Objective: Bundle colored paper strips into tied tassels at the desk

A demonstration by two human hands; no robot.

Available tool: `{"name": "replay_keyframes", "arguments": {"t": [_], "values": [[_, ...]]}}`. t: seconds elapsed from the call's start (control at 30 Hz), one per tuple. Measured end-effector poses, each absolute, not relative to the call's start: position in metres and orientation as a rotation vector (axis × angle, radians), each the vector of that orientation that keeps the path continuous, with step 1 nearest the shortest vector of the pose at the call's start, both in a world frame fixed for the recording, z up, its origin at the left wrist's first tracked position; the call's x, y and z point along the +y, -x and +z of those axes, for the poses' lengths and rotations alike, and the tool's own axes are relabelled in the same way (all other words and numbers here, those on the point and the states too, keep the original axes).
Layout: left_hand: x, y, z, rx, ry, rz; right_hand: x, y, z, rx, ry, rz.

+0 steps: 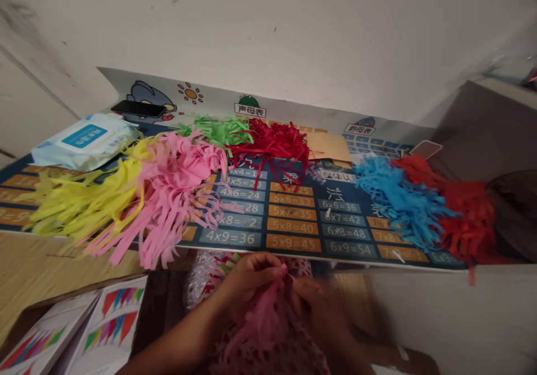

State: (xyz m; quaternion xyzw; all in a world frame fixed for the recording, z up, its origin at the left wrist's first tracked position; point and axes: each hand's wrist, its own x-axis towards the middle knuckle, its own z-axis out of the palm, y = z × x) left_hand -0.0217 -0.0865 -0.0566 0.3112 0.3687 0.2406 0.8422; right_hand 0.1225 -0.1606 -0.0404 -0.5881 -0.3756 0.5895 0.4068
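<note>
- Pale scuffed wall (268, 39) backs the work surface, and a dark blue printed sheet with multiplication sums (235, 236) covers it. Its rear edge bends up against the wall, probably because the sheet is deeper than the surface.
- Left hand (249, 280): closed at thumb and fingertips on the gathered top of a pink tissue-like tassel (268, 313), below the sheet's front edge. Held by its head, the tassel lets its strips hang loose — likely so that they stay out of the fingers' way.
- Right hand (314, 302): curled narrow just beside the tassel's top. A thin white strand shows between them, but blur hides the fingertips; I cannot tell whether they grip it.
- On the left, a yellow fringed paper bundle (79, 199) and a pink fringed paper bundle (168, 179) touch, strips spilling towards the front edge. A bright green fringed bundle (216, 130) and a crimson fringed bundle (277, 140) lie behind.
- On the right, a sky-blue fringed bundle (403, 196) overlaps an orange-red one (467, 213). These 2 groups leave the middle fairly open — perhaps to keep strips from tangling near the hands.
- A pale blue wipes packet (90, 140) and a black phone (140, 108) sit towards the back left, seemingly out of the way.
</note>
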Motion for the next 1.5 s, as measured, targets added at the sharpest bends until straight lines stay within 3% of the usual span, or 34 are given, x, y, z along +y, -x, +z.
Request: {"name": "replay_keyframes", "arguments": {"t": [0.33,0.9,1.5], "values": [[-0.094,0.021,-0.045,0.938,-1.192,0.748,-0.164,-0.128,-0.042,-1.316,1.619,1.243],[-0.092,0.022,-0.059,0.846,-0.646,0.628,-0.16,-0.127,-0.032,-1.155,1.66,0.915],[-0.094,0.02,-0.058,0.809,-0.692,0.582,-0.163,-0.123,-0.04,-1.652,1.738,0.722]]}}
